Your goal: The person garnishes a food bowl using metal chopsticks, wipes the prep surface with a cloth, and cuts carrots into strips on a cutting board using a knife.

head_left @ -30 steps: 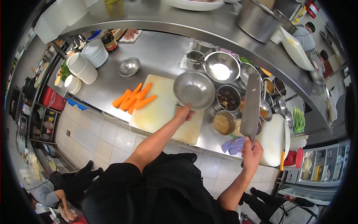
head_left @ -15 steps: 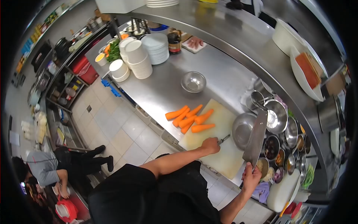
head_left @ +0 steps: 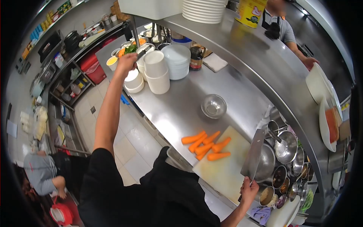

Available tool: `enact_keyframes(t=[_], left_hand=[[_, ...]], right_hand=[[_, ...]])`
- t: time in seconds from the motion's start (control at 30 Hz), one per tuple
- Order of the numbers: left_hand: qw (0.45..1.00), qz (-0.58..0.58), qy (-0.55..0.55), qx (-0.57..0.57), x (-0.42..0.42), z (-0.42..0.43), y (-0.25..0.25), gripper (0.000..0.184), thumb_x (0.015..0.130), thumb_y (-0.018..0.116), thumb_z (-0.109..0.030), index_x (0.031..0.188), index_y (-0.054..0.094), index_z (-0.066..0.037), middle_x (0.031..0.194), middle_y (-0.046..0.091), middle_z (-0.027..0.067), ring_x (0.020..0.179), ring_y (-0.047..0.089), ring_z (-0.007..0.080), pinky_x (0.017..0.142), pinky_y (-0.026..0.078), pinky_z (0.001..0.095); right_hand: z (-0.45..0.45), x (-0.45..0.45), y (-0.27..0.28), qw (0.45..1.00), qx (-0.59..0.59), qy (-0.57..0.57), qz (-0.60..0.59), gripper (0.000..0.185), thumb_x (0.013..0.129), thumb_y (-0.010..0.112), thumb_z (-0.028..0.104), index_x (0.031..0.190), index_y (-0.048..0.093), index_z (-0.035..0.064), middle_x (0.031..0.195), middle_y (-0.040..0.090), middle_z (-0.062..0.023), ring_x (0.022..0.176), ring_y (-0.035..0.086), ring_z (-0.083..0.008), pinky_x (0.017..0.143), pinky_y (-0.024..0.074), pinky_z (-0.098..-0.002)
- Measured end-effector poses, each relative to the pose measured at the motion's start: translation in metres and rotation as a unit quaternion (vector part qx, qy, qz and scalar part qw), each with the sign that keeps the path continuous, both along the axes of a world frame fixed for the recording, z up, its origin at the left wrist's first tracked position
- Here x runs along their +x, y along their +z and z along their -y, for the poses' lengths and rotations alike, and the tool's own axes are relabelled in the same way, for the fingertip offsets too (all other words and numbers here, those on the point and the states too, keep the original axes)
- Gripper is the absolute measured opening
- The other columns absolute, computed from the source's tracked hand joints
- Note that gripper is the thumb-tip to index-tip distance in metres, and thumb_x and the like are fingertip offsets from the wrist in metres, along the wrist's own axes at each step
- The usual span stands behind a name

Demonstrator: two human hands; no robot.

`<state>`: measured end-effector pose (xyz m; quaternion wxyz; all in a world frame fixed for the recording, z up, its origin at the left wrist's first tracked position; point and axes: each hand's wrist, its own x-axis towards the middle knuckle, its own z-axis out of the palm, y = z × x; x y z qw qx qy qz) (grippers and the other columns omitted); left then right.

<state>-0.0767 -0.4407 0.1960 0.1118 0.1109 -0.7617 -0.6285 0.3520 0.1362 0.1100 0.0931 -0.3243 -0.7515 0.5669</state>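
Note:
My left hand (head_left: 127, 63) is stretched out to the far left end of the counter, closed around a small dark tool (head_left: 143, 52) that looks like a peeler. It is beside the stacked white bowls (head_left: 157, 72) and a container of green leaves (head_left: 131, 48). At the near right, my right hand (head_left: 248, 190) grips a cleaver (head_left: 254, 153) by its handle, its broad blade pointing up over a large steel bowl (head_left: 264, 162). Several peeled carrots (head_left: 218, 156) lie partly on the pale cutting board (head_left: 223, 174) and partly on the steel counter.
A small steel bowl (head_left: 213, 106) stands mid-counter. Several ingredient bowls (head_left: 280, 177) crowd the right side, near a purple cloth (head_left: 261, 215). A raised steel shelf (head_left: 242, 49) overhangs the counter. One person (head_left: 285, 32) is behind it; another person (head_left: 41, 174) is at lower left.
My left hand has swung from the cutting board to the far left end, carrying the small tool. My right hand still holds the cleaver. The camera view has shifted.

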Motion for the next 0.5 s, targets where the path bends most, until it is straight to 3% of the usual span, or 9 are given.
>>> enact_keyframes(t=[0.07, 0.1, 0.17, 0.23, 0.3, 0.37, 0.43, 0.5], left_hand=[[0.998, 0.058, -0.034, 0.004, -0.08, 0.023, 0.013, 0.025, 0.088, 0.059, -0.004, 0.112, 0.066, -0.002, 0.075, 0.059, 0.0023, 0.058, 0.052, 0.0104, 0.05, 0.044, 0.0235], [0.995, 0.073, -0.003, -0.061, -0.121, 0.028, 0.007, 0.023, 0.087, 0.061, -0.005, 0.109, 0.068, -0.004, 0.076, 0.06, 0.0035, 0.059, 0.057, 0.0129, 0.052, 0.049, 0.0264], [0.996, 0.056, -0.043, -0.063, -0.203, 0.042, -0.02, 0.016, 0.082, 0.065, -0.007, 0.096, 0.073, -0.004, 0.074, 0.066, 0.0066, 0.06, 0.064, 0.0188, 0.055, 0.054, 0.0314], [0.972, 0.065, -0.037, -0.224, -0.274, 0.052, -0.057, 0.011, 0.078, 0.066, -0.012, 0.079, 0.071, -0.003, 0.073, 0.069, 0.0099, 0.06, 0.067, 0.0207, 0.059, 0.055, 0.0327], [0.922, 0.068, -0.033, -0.379, -0.324, 0.049, -0.077, 0.02, 0.074, 0.067, -0.017, 0.062, 0.07, -0.002, 0.072, 0.071, 0.0132, 0.059, 0.07, 0.0225, 0.062, 0.056, 0.0341], [0.911, 0.091, -0.032, -0.401, -0.351, 0.042, -0.089, 0.015, 0.075, 0.068, -0.011, 0.066, 0.07, 0.001, 0.074, 0.072, 0.0147, 0.058, 0.07, 0.0251, 0.059, 0.057, 0.0348], [0.977, 0.087, -0.036, -0.189, -0.384, 0.04, -0.118, 0.01, 0.077, 0.068, -0.007, 0.072, 0.069, 0.002, 0.075, 0.071, 0.016, 0.061, 0.071, 0.0266, 0.055, 0.057, 0.0348], [0.996, 0.066, -0.055, 0.018, -0.429, 0.054, -0.152, 0.007, 0.079, 0.067, -0.003, 0.078, 0.068, 0.004, 0.077, 0.07, 0.0174, 0.065, 0.071, 0.0268, 0.052, 0.057, 0.0352]], right_hand=[[0.031, -0.02, 0.001, 1.0, -0.008, -0.02, 0.005, 0.026, 0.093, 0.065, 0.024, 0.076, 0.055, 0.0063, 0.053, 0.046, 0.0025, 0.039, 0.04, -0.0059, 0.035, 0.0305, -0.0233], [0.048, -0.031, 0.002, 0.999, -0.017, -0.033, 0.005, 0.027, 0.093, 0.065, 0.024, 0.076, 0.055, 0.0065, 0.053, 0.046, 0.0023, 0.039, 0.04, -0.0062, 0.035, 0.0305, -0.0235], [0.083, -0.049, 0.003, 0.998, -0.03, -0.063, 0.009, 0.026, 0.093, 0.065, 0.024, 0.076, 0.055, 0.0062, 0.052, 0.045, 0.0025, 0.038, 0.039, -0.0059, 0.035, 0.0296, -0.0235], [0.115, -0.063, 0.005, 0.995, -0.038, -0.095, 0.017, 0.026, 0.093, 0.066, 0.023, 0.078, 0.054, 0.0053, 0.051, 0.043, 0.0034, 0.038, 0.037, -0.0049, 0.035, 0.0279, -0.0233], [0.143, -0.075, 0.011, 0.992, -0.038, -0.118, 0.027, 0.026, 0.093, 0.065, 0.022, 0.077, 0.054, 0.005, 0.051, 0.043, 0.0028, 0.038, 0.037, -0.0053, 0.035, 0.0282, -0.0237], [0.164, -0.083, 0.014, 0.989, -0.036, -0.136, 0.035, 0.026, 0.093, 0.065, 0.022, 0.076, 0.054, 0.0049, 0.051, 0.044, 0.0023, 0.039, 0.038, -0.0058, 0.036, 0.0286, -0.0241], [0.178, -0.084, 0.015, 0.988, -0.032, -0.145, 0.042, 0.027, 0.093, 0.065, 0.021, 0.076, 0.053, 0.005, 0.051, 0.044, 0.0019, 0.039, 0.038, -0.0063, 0.036, 0.029, -0.0246], [0.19, -0.09, 0.019, 0.987, -0.01, -0.152, 0.059, 0.029, 0.094, 0.063, 0.021, 0.071, 0.051, 0.007, 0.051, 0.045, 0.0013, 0.038, 0.038, -0.0071, 0.036, 0.03, -0.025]])
